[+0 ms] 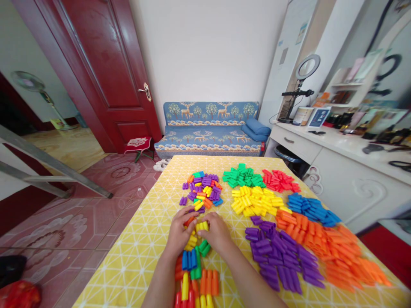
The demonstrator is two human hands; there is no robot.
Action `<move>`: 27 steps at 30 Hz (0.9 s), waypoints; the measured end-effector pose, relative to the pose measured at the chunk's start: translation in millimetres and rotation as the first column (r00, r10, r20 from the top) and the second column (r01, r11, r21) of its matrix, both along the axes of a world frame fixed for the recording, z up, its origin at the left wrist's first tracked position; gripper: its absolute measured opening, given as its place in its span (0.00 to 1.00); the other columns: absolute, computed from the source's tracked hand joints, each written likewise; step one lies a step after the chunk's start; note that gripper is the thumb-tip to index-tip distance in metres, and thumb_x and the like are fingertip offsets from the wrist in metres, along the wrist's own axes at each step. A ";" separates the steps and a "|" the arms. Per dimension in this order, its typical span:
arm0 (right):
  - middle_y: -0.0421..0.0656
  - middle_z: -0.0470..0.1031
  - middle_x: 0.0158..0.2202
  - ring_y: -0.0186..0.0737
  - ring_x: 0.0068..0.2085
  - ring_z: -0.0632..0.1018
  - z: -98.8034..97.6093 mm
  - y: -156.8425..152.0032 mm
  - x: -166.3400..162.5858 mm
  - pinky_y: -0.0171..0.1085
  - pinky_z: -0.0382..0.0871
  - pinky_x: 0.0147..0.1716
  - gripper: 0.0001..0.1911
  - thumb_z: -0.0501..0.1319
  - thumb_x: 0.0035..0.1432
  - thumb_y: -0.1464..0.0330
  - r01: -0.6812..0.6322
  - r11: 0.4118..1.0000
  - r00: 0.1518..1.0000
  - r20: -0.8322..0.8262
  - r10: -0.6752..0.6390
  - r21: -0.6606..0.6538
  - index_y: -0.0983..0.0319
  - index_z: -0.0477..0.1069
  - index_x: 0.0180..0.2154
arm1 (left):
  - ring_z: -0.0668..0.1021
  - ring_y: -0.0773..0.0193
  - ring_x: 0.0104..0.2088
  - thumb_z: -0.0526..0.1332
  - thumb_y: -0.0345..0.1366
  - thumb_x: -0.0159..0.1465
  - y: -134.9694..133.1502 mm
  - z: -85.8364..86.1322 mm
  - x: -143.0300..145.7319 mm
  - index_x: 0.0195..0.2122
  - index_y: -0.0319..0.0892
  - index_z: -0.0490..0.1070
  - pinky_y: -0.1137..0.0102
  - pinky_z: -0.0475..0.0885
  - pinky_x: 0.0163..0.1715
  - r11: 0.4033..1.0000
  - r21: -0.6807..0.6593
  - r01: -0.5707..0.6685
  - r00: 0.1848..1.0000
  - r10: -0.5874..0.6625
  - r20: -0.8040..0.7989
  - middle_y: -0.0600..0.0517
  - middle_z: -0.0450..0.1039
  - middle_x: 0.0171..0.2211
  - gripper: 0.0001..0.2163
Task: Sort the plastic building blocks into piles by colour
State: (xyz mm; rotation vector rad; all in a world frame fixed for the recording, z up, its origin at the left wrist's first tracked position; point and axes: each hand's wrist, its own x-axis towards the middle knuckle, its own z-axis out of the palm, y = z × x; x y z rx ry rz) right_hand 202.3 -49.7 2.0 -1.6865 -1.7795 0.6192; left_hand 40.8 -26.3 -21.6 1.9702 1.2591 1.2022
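Observation:
Small tube-shaped plastic pieces, much like marker caps, lie over the table. My left hand (179, 230) is curled around an orange-red piece (189, 221), its thumb and fingers partly covering it. Close beside it, my right hand (218, 231) closes on yellow pieces (202, 226) lying side by side. Under and between the hands are more yellow pieces (191, 242). Nearer to me lie blue pieces (189, 259), green pieces (197, 267), orange pieces (209, 282) and red pieces (183, 298). A mixed, mostly purple pile (205, 188) sits just beyond my fingers.
Sorted piles lie to the right: green (243, 176), red (280, 181), yellow (255, 200), blue (311, 209), orange (334, 246) and purple (282, 256). A yellow patterned cloth (128, 256) covers the table. Behind it stands a blue sofa (208, 137); a white dresser (340, 171) flanks the right.

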 end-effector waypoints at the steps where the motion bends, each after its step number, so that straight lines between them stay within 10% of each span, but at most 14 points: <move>1: 0.41 0.73 0.35 0.41 0.37 0.75 -3.2 0.2 1.9 0.36 0.65 0.37 0.11 0.67 0.43 0.70 0.014 0.999 0.999 -0.033 -0.013 0.030 0.59 0.74 0.34 | 0.73 0.55 0.53 0.60 0.36 0.62 0.0 0.1 0.2 0.43 0.47 0.79 0.56 0.67 0.56 1.000 0.003 -0.004 1.000 0.004 0.000 0.47 0.72 0.52 0.10; 11: 0.36 0.69 0.22 0.34 0.24 0.70 -20.6 7.4 16.9 0.32 0.62 0.24 0.04 0.60 0.43 0.70 0.052 0.998 0.932 -0.361 -0.036 0.034 0.60 0.67 0.26 | 0.73 0.55 0.54 0.60 0.37 0.63 1.8 0.1 -0.9 0.43 0.48 0.78 0.56 0.66 0.56 1.000 0.011 -0.007 0.999 0.007 -0.035 0.47 0.71 0.52 0.10; 19: 0.43 0.76 0.28 0.38 0.25 0.76 18.0 51.2 156.6 0.35 0.71 0.23 0.20 0.59 0.46 0.56 0.480 0.863 0.785 -0.516 -0.343 0.156 0.62 0.71 0.38 | 0.73 0.55 0.53 0.60 0.37 0.62 1.0 1.6 0.5 0.42 0.48 0.79 0.55 0.67 0.56 1.000 0.009 -0.021 1.000 0.021 -0.022 0.47 0.72 0.51 0.10; 27: 0.42 0.74 0.18 0.40 0.21 0.77 14.3 61.5 234.7 0.36 0.73 0.21 0.07 0.62 0.43 0.65 0.579 0.813 0.748 -0.437 -0.500 0.061 0.61 0.72 0.25 | 0.73 0.54 0.54 0.59 0.37 0.62 0.7 2.6 0.2 0.43 0.47 0.79 0.55 0.66 0.56 1.000 0.003 -0.017 0.999 0.017 -0.035 0.46 0.72 0.52 0.11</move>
